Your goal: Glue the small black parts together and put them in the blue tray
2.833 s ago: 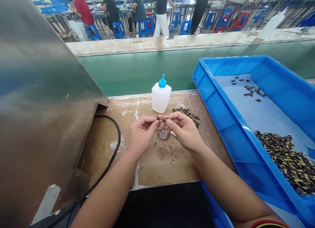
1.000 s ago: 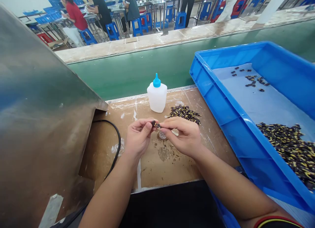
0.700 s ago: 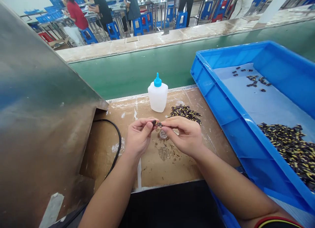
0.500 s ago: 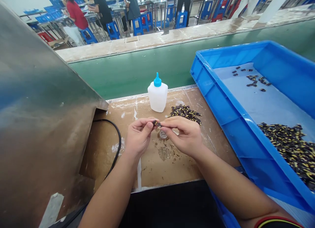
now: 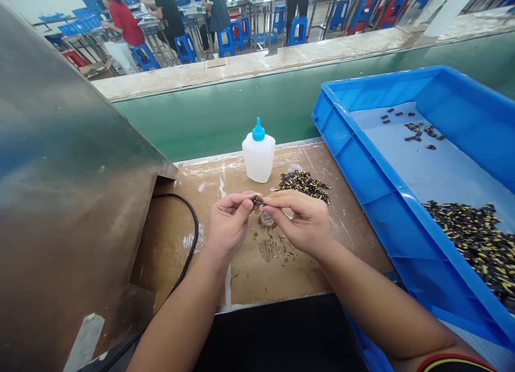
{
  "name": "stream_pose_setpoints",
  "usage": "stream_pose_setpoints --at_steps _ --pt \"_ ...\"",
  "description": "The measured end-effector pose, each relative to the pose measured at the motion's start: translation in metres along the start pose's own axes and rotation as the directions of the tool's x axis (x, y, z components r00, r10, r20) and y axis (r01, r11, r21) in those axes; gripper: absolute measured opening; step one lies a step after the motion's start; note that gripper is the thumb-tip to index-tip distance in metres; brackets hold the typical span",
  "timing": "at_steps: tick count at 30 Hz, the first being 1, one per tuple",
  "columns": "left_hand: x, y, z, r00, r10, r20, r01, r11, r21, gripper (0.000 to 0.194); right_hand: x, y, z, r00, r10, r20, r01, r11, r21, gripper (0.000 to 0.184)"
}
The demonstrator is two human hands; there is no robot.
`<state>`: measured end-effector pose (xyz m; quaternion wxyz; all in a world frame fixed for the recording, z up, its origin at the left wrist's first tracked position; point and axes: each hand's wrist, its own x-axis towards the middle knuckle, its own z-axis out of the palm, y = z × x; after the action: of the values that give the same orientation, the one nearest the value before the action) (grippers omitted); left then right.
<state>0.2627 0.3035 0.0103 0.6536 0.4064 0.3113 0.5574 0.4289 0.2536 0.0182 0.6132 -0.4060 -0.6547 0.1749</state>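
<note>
Between my hands is a small black part with yellow bits [image 5: 257, 200], too small to name more exactly. My left hand [image 5: 231, 219] pinches its left end between thumb and forefinger. From the other side my right hand [image 5: 300, 217] grips its right end with the fingertips. Below the fingertips sits a small clear round dish [image 5: 267, 218], partly covered by the right hand. A pile of similar black and yellow parts [image 5: 303, 185] lies just behind my right hand. The white squeeze bottle [image 5: 258, 158] with a blue nozzle cap stands upright behind both hands.
A large blue bin [image 5: 358, 147] on the right holds a heap of black and yellow parts [image 5: 470, 243]. At left rises a metal housing [image 5: 72, 190], with a black cable [image 5: 196, 227] beside it. Wet marks spot the brown board [image 5: 281, 281]. Beyond a green belt [image 5: 201, 123], people work at tables.
Both hands stay almost where they were, still gripping the small part, which looks slightly turned. The whole view has shifted very slightly.
</note>
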Motion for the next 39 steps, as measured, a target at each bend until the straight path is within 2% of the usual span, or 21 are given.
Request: stream_pose_setpoints --at_steps 7,16,23,28,35,39 --pt "-0.002 0.0 0.003 1.0 0.006 0.026 -0.004 0.999 -0.047 0.028 -0.001 0.001 0.003 1.0 -0.001 -0.018 0.002 1.0 0.016 0.026" --pt "-0.002 -0.001 0.001 0.998 0.036 0.046 -0.034 0.998 -0.045 0.023 -0.001 0.005 0.0 0.997 -0.083 -0.006 0.082 0.996 -0.028 0.027" --pt "-0.001 -0.012 -0.01 0.992 0.112 0.05 -0.117 0.984 0.132 0.015 -0.003 0.006 0.003 0.988 -0.152 -0.007 0.15 0.977 -0.153 0.026" --pt "-0.003 -0.009 -0.006 0.978 0.189 0.092 -0.208 0.932 0.297 0.017 -0.002 0.008 0.002 0.983 -0.182 -0.037 0.169 0.959 -0.226 0.025" --pt "-0.003 -0.006 -0.004 0.968 0.22 0.116 -0.247 0.907 0.34 0.017 -0.003 0.012 0.002 0.976 -0.214 -0.046 0.195 0.945 -0.263 0.029" --pt "-0.002 -0.008 -0.006 0.952 0.278 0.129 -0.306 0.858 0.413 0.014 0.0 0.011 0.003 0.962 -0.266 -0.07 0.233 0.924 -0.305 0.031"
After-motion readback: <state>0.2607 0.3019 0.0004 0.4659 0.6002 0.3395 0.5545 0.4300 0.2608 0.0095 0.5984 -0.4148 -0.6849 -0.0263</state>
